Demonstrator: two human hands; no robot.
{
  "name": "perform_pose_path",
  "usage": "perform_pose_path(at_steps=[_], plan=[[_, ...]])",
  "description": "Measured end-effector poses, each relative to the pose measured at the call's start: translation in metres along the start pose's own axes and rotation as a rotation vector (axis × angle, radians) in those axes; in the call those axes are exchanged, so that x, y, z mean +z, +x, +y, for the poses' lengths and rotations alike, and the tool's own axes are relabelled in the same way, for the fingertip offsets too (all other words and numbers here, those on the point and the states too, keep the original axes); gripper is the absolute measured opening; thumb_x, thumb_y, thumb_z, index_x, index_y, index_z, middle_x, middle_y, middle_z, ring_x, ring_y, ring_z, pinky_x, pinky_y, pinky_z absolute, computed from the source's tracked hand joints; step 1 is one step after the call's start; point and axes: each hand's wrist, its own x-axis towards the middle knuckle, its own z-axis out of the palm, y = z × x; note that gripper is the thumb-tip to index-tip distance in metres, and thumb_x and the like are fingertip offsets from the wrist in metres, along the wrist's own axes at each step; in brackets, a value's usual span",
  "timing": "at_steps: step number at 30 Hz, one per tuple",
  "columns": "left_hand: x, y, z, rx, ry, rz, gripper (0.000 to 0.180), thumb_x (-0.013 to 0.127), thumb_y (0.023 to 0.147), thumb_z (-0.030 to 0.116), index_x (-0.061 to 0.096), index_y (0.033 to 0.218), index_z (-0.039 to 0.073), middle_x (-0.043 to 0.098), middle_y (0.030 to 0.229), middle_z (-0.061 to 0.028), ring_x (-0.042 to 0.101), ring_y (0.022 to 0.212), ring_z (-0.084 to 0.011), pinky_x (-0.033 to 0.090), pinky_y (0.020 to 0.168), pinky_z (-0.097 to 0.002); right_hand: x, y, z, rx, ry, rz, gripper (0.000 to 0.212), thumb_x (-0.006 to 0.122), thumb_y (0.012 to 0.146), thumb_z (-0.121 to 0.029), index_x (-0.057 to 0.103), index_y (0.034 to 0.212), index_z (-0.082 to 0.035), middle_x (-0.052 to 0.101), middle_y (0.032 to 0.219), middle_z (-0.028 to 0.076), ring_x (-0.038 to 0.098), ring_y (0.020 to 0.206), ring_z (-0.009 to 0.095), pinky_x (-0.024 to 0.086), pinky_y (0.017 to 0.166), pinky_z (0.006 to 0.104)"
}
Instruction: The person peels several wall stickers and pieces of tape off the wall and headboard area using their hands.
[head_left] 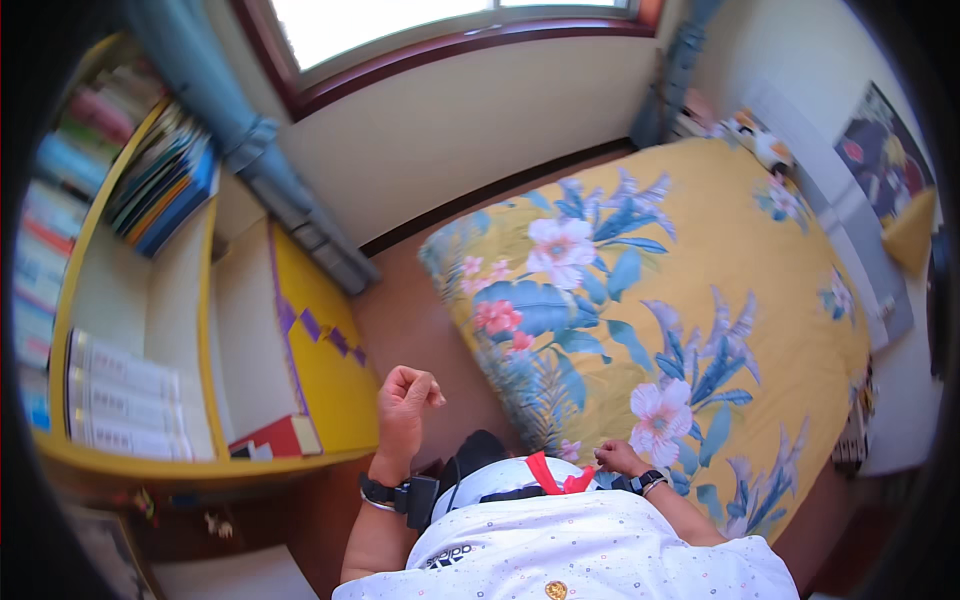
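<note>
My left hand [405,398] is raised in front of me with its fingers curled in, and nothing shows in it. It is above the strip of floor between the yellow bookcase and the bed. My right hand [622,458] is lower, its fingers bent closed close to the near edge of the bed; no object shows in it. Beneath and beyond it spreads a yellow bedspread [770,300] with large pink, white and blue flowers. Both wrists carry dark bands. A red ribbon [550,474] hangs at my waist.
The yellow bookcase [208,330] stands on the left with upright books [165,185] and a red book [285,437]. Blue curtains [250,140] flank the window. A plush toy [760,145] sits at the bed's far right corner. Brown floor [410,320] runs between bookcase and bed.
</note>
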Motion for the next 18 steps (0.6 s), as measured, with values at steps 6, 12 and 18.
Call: perform_pose_path(at_steps=[6,12,18], plan=[[0.025,0.097,-0.008,-0.042,0.124,-0.245,0.002,0.053,0.081,0.000,0.053,0.081,0.002,0.057,0.074,-0.0048,0.054,0.064,-0.0107,0.044,0.059,-0.0208,-0.007,-0.012,-0.015,0.126,0.073,0.213,0.023,0.054,0.079,-0.022,0.062,0.073,-0.002,0.061,0.063,0.007,0.058,0.050,0.014,0.047,0.046,0.0276],[0.046,0.213,-0.016,-0.273,-0.005,-0.398,0.006,0.053,0.084,0.006,0.057,0.085,0.001,0.058,0.074,-0.0054,0.056,0.065,-0.0118,0.044,0.059,-0.0208,0.040,0.046,-0.055,0.195,0.418,0.326,0.019,0.055,0.079,-0.021,0.059,0.073,-0.003,0.058,0.064,0.004,0.055,0.051,0.013,0.044,0.045,0.0253],[0.015,0.330,0.025,-0.408,0.015,-0.532,0.014,0.052,0.087,0.013,0.059,0.084,0.002,0.060,0.073,-0.0055,0.055,0.063,-0.0122,0.045,0.059,-0.0248,0.087,0.093,-0.174,0.111,0.391,0.348,0.021,0.053,0.079,-0.027,0.062,0.079,-0.007,0.061,0.065,0.003,0.059,0.053,0.014,0.047,0.048,0.0268]])
